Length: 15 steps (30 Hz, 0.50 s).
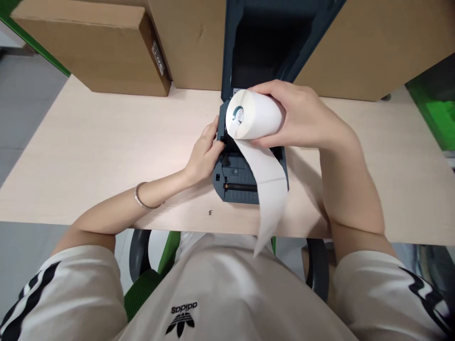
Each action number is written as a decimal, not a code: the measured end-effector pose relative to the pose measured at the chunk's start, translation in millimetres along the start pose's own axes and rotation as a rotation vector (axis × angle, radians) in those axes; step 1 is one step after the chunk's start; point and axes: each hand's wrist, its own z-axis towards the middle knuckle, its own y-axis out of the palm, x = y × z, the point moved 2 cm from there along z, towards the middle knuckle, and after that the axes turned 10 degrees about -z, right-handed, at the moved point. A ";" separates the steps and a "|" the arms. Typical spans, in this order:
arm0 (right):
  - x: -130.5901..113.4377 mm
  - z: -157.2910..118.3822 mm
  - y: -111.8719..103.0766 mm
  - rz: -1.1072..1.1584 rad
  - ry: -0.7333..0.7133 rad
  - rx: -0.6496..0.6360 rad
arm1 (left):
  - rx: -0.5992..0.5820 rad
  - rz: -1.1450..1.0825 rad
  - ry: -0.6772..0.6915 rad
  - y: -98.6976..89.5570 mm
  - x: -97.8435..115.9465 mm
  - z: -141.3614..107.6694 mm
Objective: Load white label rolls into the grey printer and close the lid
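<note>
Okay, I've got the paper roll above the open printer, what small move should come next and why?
Probably lower the paper roll into the open printer: the right hand holds it just above the bay, the left hand rests at the bay's left side, and the paper tail hangs past the table edge.

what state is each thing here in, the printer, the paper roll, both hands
printer: lid up, bay open
paper roll: lifted over the bay, loose strip hanging past the desk edge
right hand: gripping the roll
left hand: on the printer's left side
cardboard box: closed
</note>
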 end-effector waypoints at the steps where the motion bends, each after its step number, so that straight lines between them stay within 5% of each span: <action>1: 2.7 2.2 3.3 -0.008 0.008 -0.011 | -0.002 -0.007 -0.003 0.3 0.3 0.1; 10: 4.2 5.1 6.1 -0.164 0.051 -0.102 | 0.000 -0.021 -0.012 3.1 2.3 0.9; 15: 4.1 14.1 35.6 -0.240 -0.072 -0.154 | 0.014 -0.023 0.011 3.4 2.9 -0.1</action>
